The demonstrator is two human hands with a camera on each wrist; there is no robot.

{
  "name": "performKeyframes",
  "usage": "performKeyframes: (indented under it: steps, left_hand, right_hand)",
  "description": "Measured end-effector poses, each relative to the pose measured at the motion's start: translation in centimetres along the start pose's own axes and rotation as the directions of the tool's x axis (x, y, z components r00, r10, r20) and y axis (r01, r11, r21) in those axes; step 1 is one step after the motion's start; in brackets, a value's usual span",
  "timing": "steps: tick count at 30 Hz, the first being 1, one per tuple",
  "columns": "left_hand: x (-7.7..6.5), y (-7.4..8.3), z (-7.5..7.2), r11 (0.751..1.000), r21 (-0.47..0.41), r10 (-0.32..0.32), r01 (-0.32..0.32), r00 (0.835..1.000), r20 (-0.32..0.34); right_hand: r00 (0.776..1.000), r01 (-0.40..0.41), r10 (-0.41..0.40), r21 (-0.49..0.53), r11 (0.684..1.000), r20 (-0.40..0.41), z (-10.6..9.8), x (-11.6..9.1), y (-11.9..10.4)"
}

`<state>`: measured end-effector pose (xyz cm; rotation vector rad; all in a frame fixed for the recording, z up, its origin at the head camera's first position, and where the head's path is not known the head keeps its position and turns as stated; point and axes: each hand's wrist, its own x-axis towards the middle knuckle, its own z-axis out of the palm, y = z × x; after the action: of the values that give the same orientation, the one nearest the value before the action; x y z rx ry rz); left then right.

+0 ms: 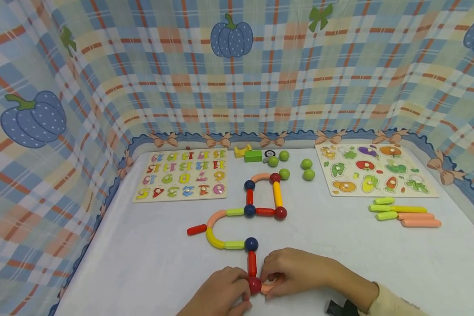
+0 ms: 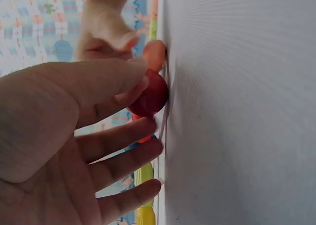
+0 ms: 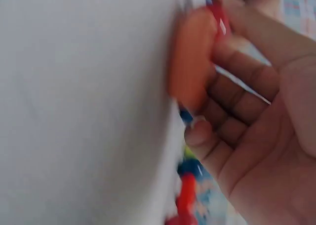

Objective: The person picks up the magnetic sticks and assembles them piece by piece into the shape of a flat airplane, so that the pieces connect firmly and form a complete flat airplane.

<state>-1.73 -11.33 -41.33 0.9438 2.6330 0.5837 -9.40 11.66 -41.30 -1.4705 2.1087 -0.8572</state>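
Note:
Near the front of the table, my left hand (image 1: pixel 221 292) pinches a red ball (image 1: pixel 254 285) between thumb and index finger; its other fingers spread loosely in the left wrist view. Beside it, my right hand (image 1: pixel 294 271) holds a curved salmon-orange rod (image 1: pixel 266 289), whose end meets the red ball. The rod looks blurred and partly covered by fingers in the right wrist view. From the ball a red stick (image 1: pixel 252 263) leads up to a dark blue ball (image 1: pixel 251 244). Beyond that runs a chain with a light green stick (image 1: pixel 235 245) and a yellow curved rod (image 1: pixel 214 239).
The chain ends in a loop with a yellow stick (image 1: pixel 278 194). Green balls (image 1: pixel 307 163) lie behind. A number board (image 1: pixel 181 175) stands back left, a vegetable board (image 1: pixel 375 171) back right. Loose rods (image 1: pixel 420 223) lie at right. A black object (image 1: pixel 341 308) sits by the right wrist.

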Motion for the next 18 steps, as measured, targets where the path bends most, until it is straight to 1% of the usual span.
performKeyframes:
  steps: [2,3,4,5,6,8,10,11,12,15,16,17,18]
  left_hand:
    - [0.1,0.1,0.0,1.0,-0.001,0.002,-0.002,0.999,-0.033]
    - [0.2,0.2,-0.1,1.0,0.009,0.009,-0.009,0.999,-0.046]
    - [0.4,0.3,-0.1,0.999,0.031,0.027,-0.025,0.998,-0.052]
    - [0.6,0.5,-0.1,0.997,0.056,0.055,-0.051,0.997,-0.06]
    - [0.8,0.7,-0.1,0.993,0.088,0.087,-0.082,0.994,-0.061]
    - [1.4,1.1,-0.2,0.976,0.158,0.159,-0.15,0.986,-0.048]
    - [1.9,1.4,-0.2,0.95,0.23,0.224,-0.212,0.974,-0.026]
    - [2.2,1.5,-0.1,0.94,0.252,0.242,-0.231,0.97,-0.01]
    - [2.4,1.6,0.0,0.934,0.265,0.247,-0.241,0.969,0.013]
    - [3.0,1.9,-0.2,0.925,0.281,0.243,-0.255,0.967,0.077]
    - [3.2,2.0,-0.3,0.926,0.279,0.236,-0.253,0.967,0.094]
    - [3.3,2.0,-0.4,0.93,0.274,0.224,-0.246,0.968,0.112]
    - [3.5,2.1,-0.6,0.931,0.272,0.215,-0.242,0.969,0.125]
  right_hand:
    - [0.998,-0.036,0.036,0.008,0.999,-0.042,-1.6,-0.3,0.8]
    - [0.995,-0.058,0.057,0.001,0.998,-0.081,-2.8,-0.4,1.4]
    - [0.988,-0.076,0.072,-0.023,0.997,-0.14,-4.0,-0.6,2.1]
    - [0.972,-0.112,0.098,-0.055,0.992,-0.212,-5.3,-0.7,3.0]
    - [0.949,-0.15,0.114,-0.103,0.983,-0.295,-6.6,-0.9,3.9]
    - [0.88,-0.267,0.163,-0.182,0.946,-0.445,-9.1,-1.2,5.8]
    - [0.814,-0.374,0.207,-0.217,0.902,-0.543,-11.0,-1.5,7.6]
    - [0.789,-0.417,0.231,-0.22,0.882,-0.569,-11.7,-1.6,8.3]
    - [0.776,-0.441,0.245,-0.222,0.869,-0.582,-12.2,-1.7,9.0]
    - [0.762,-0.49,0.299,-0.209,0.846,-0.574,-13.1,-1.1,10.1]
    - [0.753,-0.51,0.319,-0.204,0.835,-0.575,-13.3,-0.8,10.4]
    - [0.739,-0.539,0.343,-0.203,0.818,-0.579,-13.5,-0.5,10.6]
    - [0.722,-0.573,0.367,-0.208,0.793,-0.587,-13.7,-0.1,10.8]
